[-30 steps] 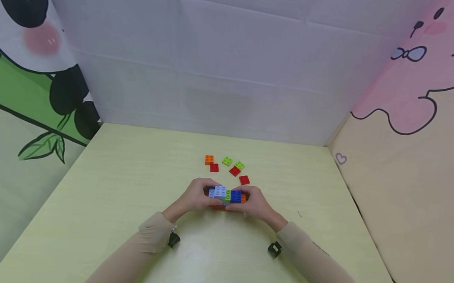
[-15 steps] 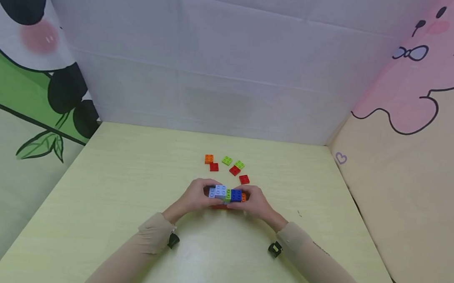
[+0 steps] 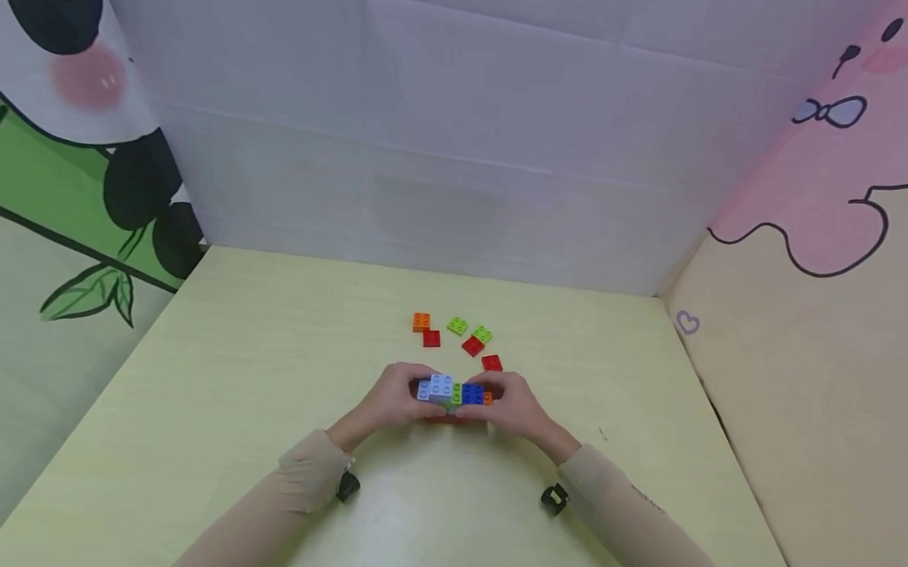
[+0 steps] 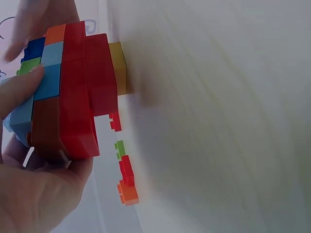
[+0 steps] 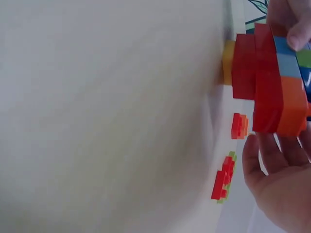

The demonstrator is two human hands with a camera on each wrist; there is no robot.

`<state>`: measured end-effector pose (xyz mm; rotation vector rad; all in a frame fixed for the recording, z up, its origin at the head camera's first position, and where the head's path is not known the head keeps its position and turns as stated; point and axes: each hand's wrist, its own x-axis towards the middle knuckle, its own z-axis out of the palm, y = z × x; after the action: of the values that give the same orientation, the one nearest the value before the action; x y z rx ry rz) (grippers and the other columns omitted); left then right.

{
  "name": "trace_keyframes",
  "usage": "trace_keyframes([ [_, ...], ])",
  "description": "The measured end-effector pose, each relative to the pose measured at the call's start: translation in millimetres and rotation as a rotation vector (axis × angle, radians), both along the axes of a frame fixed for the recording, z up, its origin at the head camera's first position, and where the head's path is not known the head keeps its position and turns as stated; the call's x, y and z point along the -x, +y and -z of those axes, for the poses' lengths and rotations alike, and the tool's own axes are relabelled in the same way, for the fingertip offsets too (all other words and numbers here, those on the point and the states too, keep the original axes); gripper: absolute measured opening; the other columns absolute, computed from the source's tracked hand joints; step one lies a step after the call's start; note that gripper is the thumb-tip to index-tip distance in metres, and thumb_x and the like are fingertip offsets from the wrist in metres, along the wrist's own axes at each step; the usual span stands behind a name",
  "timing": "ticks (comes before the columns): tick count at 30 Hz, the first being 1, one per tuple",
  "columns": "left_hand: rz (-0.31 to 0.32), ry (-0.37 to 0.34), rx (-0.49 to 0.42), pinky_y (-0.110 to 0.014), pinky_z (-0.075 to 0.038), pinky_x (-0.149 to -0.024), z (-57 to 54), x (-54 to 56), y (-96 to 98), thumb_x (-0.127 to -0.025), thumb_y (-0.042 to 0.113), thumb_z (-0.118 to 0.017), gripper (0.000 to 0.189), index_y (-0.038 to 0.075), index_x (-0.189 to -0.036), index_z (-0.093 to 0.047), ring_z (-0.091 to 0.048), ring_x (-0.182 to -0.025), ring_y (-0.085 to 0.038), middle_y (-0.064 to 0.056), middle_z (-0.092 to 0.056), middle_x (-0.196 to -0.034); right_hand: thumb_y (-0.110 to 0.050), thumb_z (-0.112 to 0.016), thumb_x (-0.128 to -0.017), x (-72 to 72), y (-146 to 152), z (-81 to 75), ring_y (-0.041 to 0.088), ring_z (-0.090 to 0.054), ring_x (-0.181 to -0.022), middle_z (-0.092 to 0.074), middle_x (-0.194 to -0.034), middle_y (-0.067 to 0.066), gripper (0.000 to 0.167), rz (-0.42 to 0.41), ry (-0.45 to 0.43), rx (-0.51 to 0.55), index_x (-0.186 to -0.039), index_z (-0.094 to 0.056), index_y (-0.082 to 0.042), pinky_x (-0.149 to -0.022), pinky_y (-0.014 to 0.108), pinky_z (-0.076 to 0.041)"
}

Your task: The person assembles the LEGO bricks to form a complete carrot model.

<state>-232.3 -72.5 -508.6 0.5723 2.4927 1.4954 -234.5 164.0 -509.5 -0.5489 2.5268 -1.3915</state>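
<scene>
Brick model (image 3: 441, 387): between both hands' fingers; could split at a joint if one side twists harder.
Left hand (image 3: 399, 395): thumb and fingers pinching the near end.
Right hand (image 3: 517, 406): fingers curled round the opposite end; firmness unclear.
Loose bricks (image 3: 431, 339): beyond the fingers.

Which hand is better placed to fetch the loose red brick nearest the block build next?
Probably the right hand: that red brick lies just beyond its fingers, farther from the left hand, which grips the block build and could likely steady it.
</scene>
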Motion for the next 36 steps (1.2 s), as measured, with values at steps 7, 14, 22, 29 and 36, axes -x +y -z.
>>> trace_keyframes([
  [7,0.003,-0.009,-0.002,-0.033,-0.049,-0.080,-2.0,0.5,-1.7,-0.072,0.020,-0.086,0.040,0.011,-0.107,-0.071,-0.058,-0.090,-0.017,0.003,-0.064,-0.099,-0.035,-0.063,-0.092,36.8,-6.4,-14.1,0.020,-0.064,-0.089,-0.068,-0.099,0.006,0.032,0.050,0.064,0.062,-0.105,-0.070,-0.007,-0.078,0.033,-0.051],
  [14,0.017,-0.014,0.030,-0.034,-0.048,-0.081,-3.8,1.9,-2.4,-0.072,0.022,-0.085,0.040,0.010,-0.108,-0.071,-0.057,-0.090,-0.017,0.004,-0.064,-0.098,-0.030,-0.075,-0.084,92.4,-34.0,-16.3,0.019,-0.062,-0.095,-0.068,-0.104,0.003,0.038,0.028,0.145,-0.145,-0.112,-0.068,-0.006,-0.079,0.034,-0.051],
  [22,0.018,-0.039,0.039,-0.036,-0.046,-0.082,-3.1,1.9,-1.7,-0.073,0.024,-0.085,0.041,0.011,-0.109,-0.070,-0.056,-0.092,-0.018,0.004,-0.063,-0.099,-0.036,-0.075,-0.083,134.1,-64.5,-8.5,0.019,-0.056,-0.101,-0.063,-0.115,0.002,0.047,0.042,0.117,-0.322,-0.121,-0.064,-0.012,-0.086,0.034,-0.048],
  [29,0.021,-0.035,0.041,-0.035,-0.047,-0.083,-4.4,1.8,0.1,-0.073,0.024,-0.084,0.041,0.011,-0.110,-0.070,-0.056,-0.093,-0.018,0.004,-0.063,-0.100,-0.033,-0.074,-0.084,145.4,-76.0,-3.2,0.022,-0.053,-0.107,-0.059,-0.123,0.005,0.048,0.040,0.070,-0.384,-0.126,-0.062,-0.015,-0.090,0.037,-0.046],
  [36,0.023,-0.031,0.052,-0.035,-0.047,-0.083,-4.9,1.2,-1.2,-0.074,0.025,-0.084,0.041,0.011,-0.110,-0.070,-0.055,-0.093,-0.018,0.004,-0.062,-0.100,-0.031,-0.071,-0.087,150.4,-86.4,-2.3,0.022,-0.053,-0.107,-0.060,-0.122,0.006,0.040,-0.016,0.094,-0.490,-0.123,-0.065,-0.016,-0.092,0.037,-0.044],
])
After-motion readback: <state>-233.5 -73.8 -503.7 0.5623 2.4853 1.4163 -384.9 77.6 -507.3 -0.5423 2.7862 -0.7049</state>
